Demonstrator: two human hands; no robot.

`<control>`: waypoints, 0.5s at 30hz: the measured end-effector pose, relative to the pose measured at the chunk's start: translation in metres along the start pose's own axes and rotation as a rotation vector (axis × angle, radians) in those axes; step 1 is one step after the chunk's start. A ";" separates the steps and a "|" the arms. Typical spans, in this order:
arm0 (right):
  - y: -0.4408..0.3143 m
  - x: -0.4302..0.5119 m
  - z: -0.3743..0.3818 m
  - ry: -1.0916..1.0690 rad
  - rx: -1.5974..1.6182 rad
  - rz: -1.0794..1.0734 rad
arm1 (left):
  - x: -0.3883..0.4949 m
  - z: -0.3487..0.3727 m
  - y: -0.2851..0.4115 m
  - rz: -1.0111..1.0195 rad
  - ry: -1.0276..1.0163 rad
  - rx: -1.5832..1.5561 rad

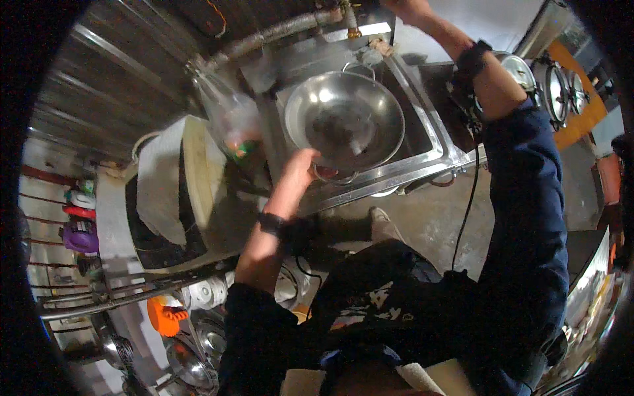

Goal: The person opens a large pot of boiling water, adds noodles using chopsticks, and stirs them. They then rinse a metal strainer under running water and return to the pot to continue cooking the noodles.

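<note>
A wide stainless steel wok (345,119) sits on a metal-framed stove top (441,143). It has a wire loop handle on its far side and another on its near side. My left hand (303,166) grips the wok at its near left edge, by the near loop handle (342,178). Light glints off the inside of the bowl, which has a darker patch at its bottom. My right hand (408,11) reaches to the top edge of the view, beyond the stove. Its fingers are partly cut off there, so what they touch is hidden.
A gas pipe with a brass fitting (353,32) runs behind the stove. Left of the wok hang clear plastic bags (230,114), beside a microwave-like appliance (171,193). Lidded metal pots (550,91) stand at right. A black cable (468,218) hangs by my right arm.
</note>
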State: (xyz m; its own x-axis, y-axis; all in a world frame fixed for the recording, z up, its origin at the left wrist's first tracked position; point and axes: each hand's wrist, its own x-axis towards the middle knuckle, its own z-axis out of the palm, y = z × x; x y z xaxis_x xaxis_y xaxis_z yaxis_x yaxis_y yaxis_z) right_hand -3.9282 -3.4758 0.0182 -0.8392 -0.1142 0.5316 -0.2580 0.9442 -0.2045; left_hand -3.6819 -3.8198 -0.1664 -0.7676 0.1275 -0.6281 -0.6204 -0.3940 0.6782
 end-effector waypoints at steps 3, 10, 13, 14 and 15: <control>-0.004 0.052 0.022 -0.191 0.055 0.174 | 0.009 0.024 0.010 0.131 0.017 0.121; -0.011 0.134 0.090 -0.428 -0.309 -0.293 | 0.048 0.072 0.029 0.332 -0.117 0.120; -0.005 0.154 0.115 -0.483 -0.196 -0.286 | 0.082 0.084 0.027 0.220 -0.037 -0.012; -0.003 0.160 0.121 -0.507 -0.162 -0.286 | 0.096 0.085 0.028 0.149 -0.026 -0.064; -0.001 0.166 0.126 -0.530 -0.132 -0.280 | 0.112 0.086 0.029 0.080 -0.011 -0.118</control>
State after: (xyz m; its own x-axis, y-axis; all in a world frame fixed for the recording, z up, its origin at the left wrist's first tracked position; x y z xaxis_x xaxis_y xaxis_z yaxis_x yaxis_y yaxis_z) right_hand -4.1272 -3.5349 0.0031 -0.8807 -0.4695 0.0624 -0.4701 0.8826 0.0049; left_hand -3.7994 -3.7387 -0.1842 -0.8159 0.1012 -0.5692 -0.5345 -0.5075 0.6759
